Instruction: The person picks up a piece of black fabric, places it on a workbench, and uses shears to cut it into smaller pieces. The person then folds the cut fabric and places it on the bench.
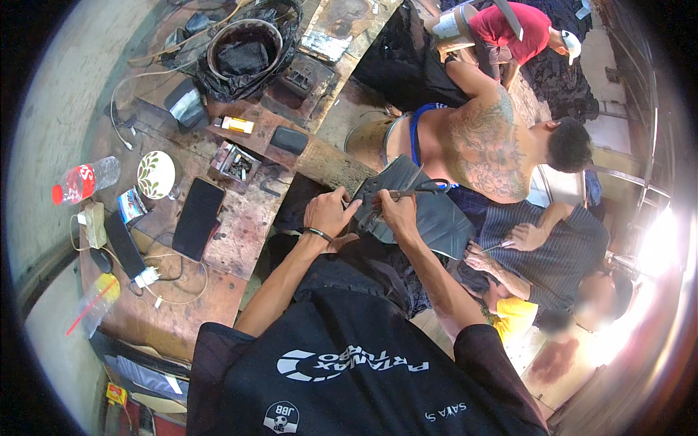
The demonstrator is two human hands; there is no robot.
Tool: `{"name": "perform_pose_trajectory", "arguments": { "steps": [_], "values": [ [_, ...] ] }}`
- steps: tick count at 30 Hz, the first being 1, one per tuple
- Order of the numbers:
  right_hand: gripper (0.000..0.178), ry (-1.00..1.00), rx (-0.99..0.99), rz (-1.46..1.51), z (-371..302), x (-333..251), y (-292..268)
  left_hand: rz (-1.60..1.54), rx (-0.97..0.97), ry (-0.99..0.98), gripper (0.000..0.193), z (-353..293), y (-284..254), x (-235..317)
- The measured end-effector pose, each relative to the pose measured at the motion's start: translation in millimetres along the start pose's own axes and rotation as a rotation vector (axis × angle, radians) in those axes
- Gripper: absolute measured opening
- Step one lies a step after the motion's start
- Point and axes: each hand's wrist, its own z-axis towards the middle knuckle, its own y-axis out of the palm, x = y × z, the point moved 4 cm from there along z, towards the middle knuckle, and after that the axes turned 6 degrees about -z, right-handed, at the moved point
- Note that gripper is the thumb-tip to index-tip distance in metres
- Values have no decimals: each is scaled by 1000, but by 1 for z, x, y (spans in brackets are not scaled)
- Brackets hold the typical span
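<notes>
Right hand (396, 211) grips scissors (411, 190), left hand (329, 212) pinches the dark fabric piece (429, 218); the cut looks barely begun.

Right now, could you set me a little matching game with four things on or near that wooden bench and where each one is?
Things:
1. plastic bottle
2. black phone
3. scissors
4. dark grey cloth

Places:
A. flat on the bench, screen up
B. in the right hand
C. held by the left hand and the right hand
D. lying on its side at the bench's left edge

Pairs: 1-D, 2-A, 3-B, 4-C
</notes>
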Motion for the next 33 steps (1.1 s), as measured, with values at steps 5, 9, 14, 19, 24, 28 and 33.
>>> {"name": "perform_pose_trajectory", "arguments": {
  "steps": [5,9,14,19,24,28,33],
  "values": [
    [35,26,15,-38,1,-5,3,-19,-5,-5,40,0,-1,0],
    [36,47,20,-95,3,-11,2,-18,-18,-6,39,0,0,-3],
    [39,-163,28,-205,-7,-28,3,-2,-20,32,40,1,1,-5],
    [28,-869,-373,-664,-2,-66,-14,51,-4,102,42,2,-2,-4],
    [21,-1515,-530,-980,9,-76,-34,46,-41,142,43,4,-3,0],
    [31,-859,-362,-530,11,-56,-32,5,-54,214,46,5,-3,5],
    [42,-204,-61,-157,-6,-25,-11,78,-26,256,44,5,2,8]
  ]
}}
